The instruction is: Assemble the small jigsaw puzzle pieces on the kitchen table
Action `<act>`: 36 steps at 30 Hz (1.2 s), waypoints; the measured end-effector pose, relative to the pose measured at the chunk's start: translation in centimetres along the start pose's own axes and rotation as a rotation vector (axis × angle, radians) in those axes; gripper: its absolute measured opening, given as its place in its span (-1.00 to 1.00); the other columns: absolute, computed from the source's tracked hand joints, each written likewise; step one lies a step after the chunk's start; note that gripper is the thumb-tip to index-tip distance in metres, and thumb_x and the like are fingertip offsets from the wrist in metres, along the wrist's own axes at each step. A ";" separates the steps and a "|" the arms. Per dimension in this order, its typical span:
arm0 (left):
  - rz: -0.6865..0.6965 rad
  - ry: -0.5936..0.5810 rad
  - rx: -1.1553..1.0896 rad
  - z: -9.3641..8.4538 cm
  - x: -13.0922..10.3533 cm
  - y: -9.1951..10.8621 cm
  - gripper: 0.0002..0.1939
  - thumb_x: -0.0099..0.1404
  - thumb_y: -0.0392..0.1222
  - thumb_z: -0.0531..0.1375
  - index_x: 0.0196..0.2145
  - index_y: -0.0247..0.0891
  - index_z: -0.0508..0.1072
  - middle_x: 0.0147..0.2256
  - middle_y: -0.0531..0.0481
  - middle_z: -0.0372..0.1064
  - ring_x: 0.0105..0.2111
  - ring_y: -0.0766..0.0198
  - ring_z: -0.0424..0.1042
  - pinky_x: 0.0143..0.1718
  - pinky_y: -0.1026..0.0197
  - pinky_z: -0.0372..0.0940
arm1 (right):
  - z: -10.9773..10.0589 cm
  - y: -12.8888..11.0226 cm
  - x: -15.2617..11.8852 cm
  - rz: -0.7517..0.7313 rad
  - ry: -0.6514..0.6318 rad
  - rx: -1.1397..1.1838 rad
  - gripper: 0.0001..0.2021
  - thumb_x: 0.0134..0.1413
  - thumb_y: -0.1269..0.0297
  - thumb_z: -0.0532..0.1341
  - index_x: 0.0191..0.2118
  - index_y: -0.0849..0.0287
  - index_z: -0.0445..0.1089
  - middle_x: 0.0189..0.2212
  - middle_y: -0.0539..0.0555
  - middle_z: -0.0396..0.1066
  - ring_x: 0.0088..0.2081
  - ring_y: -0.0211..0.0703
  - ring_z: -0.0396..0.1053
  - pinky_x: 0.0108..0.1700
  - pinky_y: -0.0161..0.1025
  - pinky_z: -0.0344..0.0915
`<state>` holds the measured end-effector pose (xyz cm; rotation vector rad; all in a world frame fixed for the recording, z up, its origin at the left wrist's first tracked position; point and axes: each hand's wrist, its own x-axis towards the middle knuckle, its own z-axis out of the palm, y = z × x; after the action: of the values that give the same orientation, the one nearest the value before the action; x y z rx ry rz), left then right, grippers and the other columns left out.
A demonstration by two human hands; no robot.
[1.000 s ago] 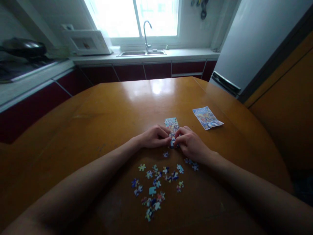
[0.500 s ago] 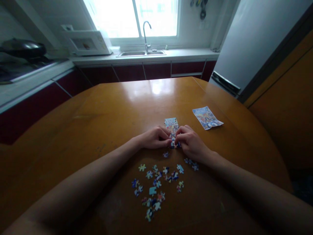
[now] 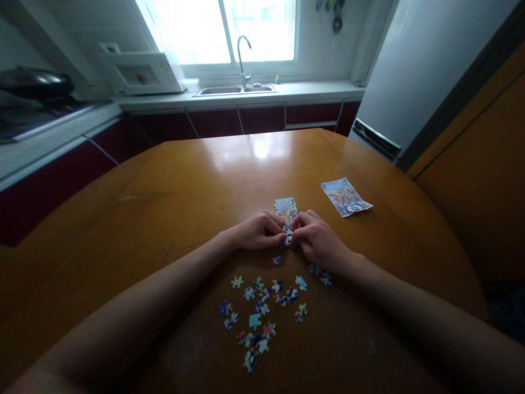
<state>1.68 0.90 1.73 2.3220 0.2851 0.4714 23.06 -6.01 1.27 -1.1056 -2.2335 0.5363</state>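
Observation:
A partly joined jigsaw puzzle [image 3: 286,206] lies on the wooden table, a narrow upright strip between my two hands. My left hand [image 3: 259,231] is closed at its left edge, with thumb and curled fingers on the lower part. From the right, my right hand [image 3: 319,238] pinches at the lower right edge, its fingertips touching the puzzle. Whether a separate piece sits under those fingers is hidden. One loose puzzle piece [image 3: 276,259] lies just below the puzzle, and a few joined pieces [image 3: 320,273] rest beside my right wrist.
Several loose pieces [image 3: 255,320] are scattered on the table [image 3: 197,180] between my forearms. A printed picture sheet [image 3: 346,197] lies to the right beyond my right hand. Past the table stand a counter with a sink [image 3: 219,91], a microwave [image 3: 143,74] and a fridge [image 3: 426,71].
The whole view has shifted slightly. Both hands stay at the puzzle, and the right fingers have moved very little at its lower edge. The loose pieces and sheet lie as before.

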 end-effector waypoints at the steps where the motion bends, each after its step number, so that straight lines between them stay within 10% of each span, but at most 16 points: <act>1: -0.001 0.001 0.004 0.0 0.0 0.0 -0.53 0.44 -0.06 0.10 -0.57 -0.33 0.48 -0.56 -0.07 0.34 -0.48 0.32 0.33 -0.38 0.25 0.25 | 0.0 0.0 0.0 0.005 0.002 0.008 -0.70 0.03 0.64 0.19 -0.47 0.10 0.55 -0.28 0.08 0.37 -0.14 -0.08 0.23 -0.08 -0.12 0.25; 8: -0.001 -0.010 0.015 -0.1 0.1 0.2 -0.53 0.45 -0.05 0.07 -0.52 -0.33 0.52 -0.54 -0.09 0.37 -0.46 0.31 0.35 -0.35 0.26 0.27 | 0.3 0.2 0.0 0.033 0.019 0.063 -0.67 -0.04 0.67 0.18 -0.50 0.09 0.55 -0.30 0.07 0.40 -0.15 -0.09 0.26 -0.10 -0.14 0.26; 16: -0.022 0.011 -0.026 -0.3 0.1 0.3 -0.55 0.47 -0.06 0.06 -0.49 -0.33 0.50 -0.54 -0.02 0.31 -0.48 0.34 0.28 -0.40 0.28 0.19 | 0.1 0.3 0.3 0.060 0.343 0.160 -0.71 0.07 0.59 0.12 -0.48 0.12 0.49 -0.38 0.06 0.38 -0.24 -0.14 0.33 -0.17 -0.16 0.27; 28: -0.298 0.774 0.114 0.1 -0.4 -2.3 -0.39 0.47 0.10 -0.10 -0.66 -0.27 0.20 -0.63 0.05 0.15 -0.59 0.37 0.15 -0.48 0.25 0.08 | -0.7 4.7 0.9 0.171 0.468 0.159 -0.72 0.01 0.55 0.09 -0.51 0.14 0.49 -0.35 0.07 0.40 -0.24 -0.13 0.38 -0.15 -0.16 0.29; 36: -0.338 0.768 0.134 -0.1 -0.3 -2.3 -0.40 0.46 0.09 -0.11 -0.67 -0.26 0.19 -0.63 0.05 0.15 -0.60 0.37 0.14 -0.48 0.25 0.08 | -0.3 6.1 1.3 0.265 0.443 0.217 -0.75 -0.01 0.52 0.10 -0.51 0.14 0.49 -0.38 0.07 0.43 -0.29 -0.14 0.40 -0.22 -0.20 0.29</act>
<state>1.22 2.41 0.09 2.0565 1.0774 1.1787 26.13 -1.46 -1.61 -1.2698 -1.6231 0.5628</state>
